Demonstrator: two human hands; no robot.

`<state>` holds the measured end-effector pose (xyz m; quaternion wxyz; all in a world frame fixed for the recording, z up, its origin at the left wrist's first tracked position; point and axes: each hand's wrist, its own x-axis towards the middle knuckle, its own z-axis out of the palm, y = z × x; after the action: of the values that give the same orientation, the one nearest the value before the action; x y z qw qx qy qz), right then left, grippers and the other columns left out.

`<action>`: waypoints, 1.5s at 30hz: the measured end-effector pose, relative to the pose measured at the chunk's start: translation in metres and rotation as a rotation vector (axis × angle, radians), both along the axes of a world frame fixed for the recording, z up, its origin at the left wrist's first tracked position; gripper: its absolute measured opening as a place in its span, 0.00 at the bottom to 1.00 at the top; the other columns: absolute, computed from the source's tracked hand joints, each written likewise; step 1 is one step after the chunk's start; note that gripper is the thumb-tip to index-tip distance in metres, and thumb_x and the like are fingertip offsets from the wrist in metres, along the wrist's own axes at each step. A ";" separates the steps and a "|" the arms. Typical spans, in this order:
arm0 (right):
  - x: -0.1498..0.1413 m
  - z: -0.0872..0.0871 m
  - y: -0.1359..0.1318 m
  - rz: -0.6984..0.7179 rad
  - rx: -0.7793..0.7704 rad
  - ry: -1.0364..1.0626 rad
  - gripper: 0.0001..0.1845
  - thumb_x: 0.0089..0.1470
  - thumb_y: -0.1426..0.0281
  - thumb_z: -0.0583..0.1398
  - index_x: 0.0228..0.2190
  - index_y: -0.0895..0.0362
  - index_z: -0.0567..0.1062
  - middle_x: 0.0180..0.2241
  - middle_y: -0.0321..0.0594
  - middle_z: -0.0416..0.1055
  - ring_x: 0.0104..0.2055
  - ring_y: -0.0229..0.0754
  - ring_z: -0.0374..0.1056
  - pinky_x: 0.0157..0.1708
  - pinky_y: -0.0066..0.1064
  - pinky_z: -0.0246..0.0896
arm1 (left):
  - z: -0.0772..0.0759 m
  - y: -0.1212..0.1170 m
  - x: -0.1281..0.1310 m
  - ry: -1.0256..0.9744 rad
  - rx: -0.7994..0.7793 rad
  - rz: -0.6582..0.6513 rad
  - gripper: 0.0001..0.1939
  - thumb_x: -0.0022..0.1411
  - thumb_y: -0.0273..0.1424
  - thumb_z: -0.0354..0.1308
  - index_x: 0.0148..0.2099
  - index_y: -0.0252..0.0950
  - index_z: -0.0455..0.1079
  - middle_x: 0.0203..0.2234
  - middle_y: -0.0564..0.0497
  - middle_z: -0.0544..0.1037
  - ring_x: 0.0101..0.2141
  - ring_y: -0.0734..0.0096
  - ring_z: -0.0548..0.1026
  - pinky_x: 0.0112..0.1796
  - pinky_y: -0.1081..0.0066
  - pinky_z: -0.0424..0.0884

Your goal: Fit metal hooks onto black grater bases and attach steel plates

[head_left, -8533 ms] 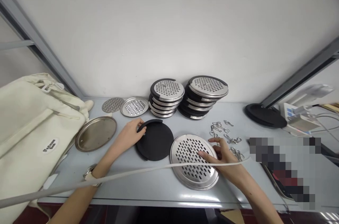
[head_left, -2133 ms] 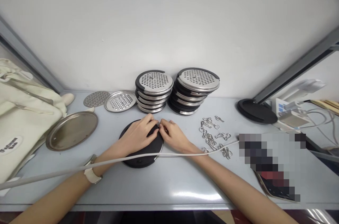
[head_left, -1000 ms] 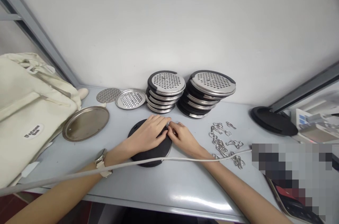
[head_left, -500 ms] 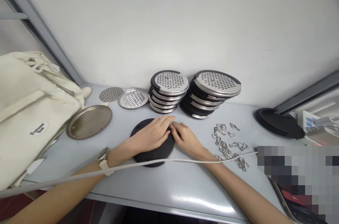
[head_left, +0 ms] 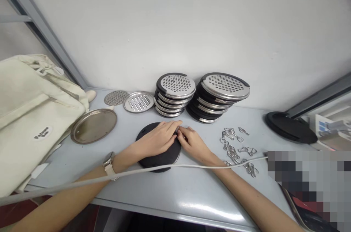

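Note:
A round black disc (head_left: 153, 157) with a metal rim lies flat on the grey shelf, near its middle. My left hand (head_left: 157, 140) rests on top of it, fingers pressed down and close together at its far right edge. My right hand (head_left: 193, 143) meets it there, fingertips pinched on a small metal piece (head_left: 177, 130) at the disc's rim; I cannot name it. A pile of small metal hooks (head_left: 236, 146) lies to the right of my right hand.
Two stacks of perforated steel discs with black rims (head_left: 175, 93) (head_left: 221, 95) stand against the wall. A plain steel plate (head_left: 94, 125), two small graters (head_left: 138, 101) and a cream bag (head_left: 30, 115) lie left. A black disc (head_left: 290, 131) lies right. A white cable (head_left: 137, 172) crosses my arms.
Earlier the black disc and a slotted steel plate lay side by side; now the disc covers the plate. In the last second both hands stay at the disc's far edge.

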<state>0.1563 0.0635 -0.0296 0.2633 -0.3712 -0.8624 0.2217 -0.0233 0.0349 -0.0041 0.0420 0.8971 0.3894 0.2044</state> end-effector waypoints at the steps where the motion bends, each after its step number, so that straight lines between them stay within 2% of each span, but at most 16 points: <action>1: 0.000 0.000 0.000 -0.003 0.001 -0.004 0.13 0.61 0.73 0.47 0.24 0.54 0.61 0.21 0.33 0.62 0.25 0.38 0.55 0.34 0.30 0.53 | 0.000 0.000 0.000 0.005 0.001 -0.001 0.21 0.68 0.26 0.43 0.62 0.33 0.49 0.55 0.41 0.65 0.55 0.57 0.64 0.53 0.56 0.63; 12: 0.002 -0.003 -0.002 -0.097 -0.061 -0.020 0.17 0.60 0.70 0.49 0.19 0.55 0.58 0.17 0.31 0.60 0.22 0.36 0.53 0.29 0.28 0.48 | 0.003 0.002 0.002 0.056 -0.018 0.004 0.21 0.68 0.26 0.43 0.62 0.33 0.49 0.49 0.41 0.71 0.50 0.58 0.69 0.50 0.57 0.63; 21: 0.002 -0.001 -0.002 -0.091 -0.049 -0.040 0.15 0.59 0.70 0.49 0.21 0.55 0.61 0.18 0.33 0.62 0.23 0.37 0.55 0.29 0.27 0.49 | 0.004 0.002 0.000 -0.022 -0.110 -0.034 0.24 0.67 0.24 0.44 0.64 0.37 0.48 0.49 0.44 0.72 0.49 0.62 0.70 0.50 0.59 0.63; 29: 0.004 0.002 -0.003 -0.071 -0.021 -0.068 0.15 0.59 0.71 0.49 0.21 0.55 0.63 0.19 0.34 0.64 0.24 0.37 0.57 0.29 0.28 0.49 | 0.006 0.002 0.000 -0.022 -0.114 -0.040 0.24 0.67 0.23 0.45 0.63 0.37 0.48 0.48 0.44 0.71 0.49 0.62 0.69 0.51 0.59 0.63; 38: 0.005 0.002 -0.002 -0.040 -0.014 -0.077 0.14 0.59 0.72 0.49 0.23 0.55 0.66 0.20 0.34 0.67 0.25 0.38 0.59 0.30 0.28 0.50 | 0.006 0.001 0.002 -0.025 -0.085 -0.008 0.18 0.67 0.24 0.44 0.58 0.36 0.53 0.49 0.43 0.70 0.48 0.60 0.70 0.48 0.59 0.66; 45: 0.006 0.004 -0.002 -0.033 -0.012 -0.081 0.14 0.60 0.72 0.50 0.23 0.56 0.66 0.20 0.34 0.66 0.26 0.38 0.59 0.30 0.28 0.50 | 0.002 0.001 0.001 -0.071 -0.096 0.005 0.18 0.67 0.25 0.45 0.58 0.36 0.53 0.50 0.42 0.69 0.50 0.58 0.69 0.49 0.58 0.67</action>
<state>0.1620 0.0613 -0.0259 0.2295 -0.3955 -0.8649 0.2071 -0.0225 0.0362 -0.0020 0.0984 0.8852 0.3994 0.2173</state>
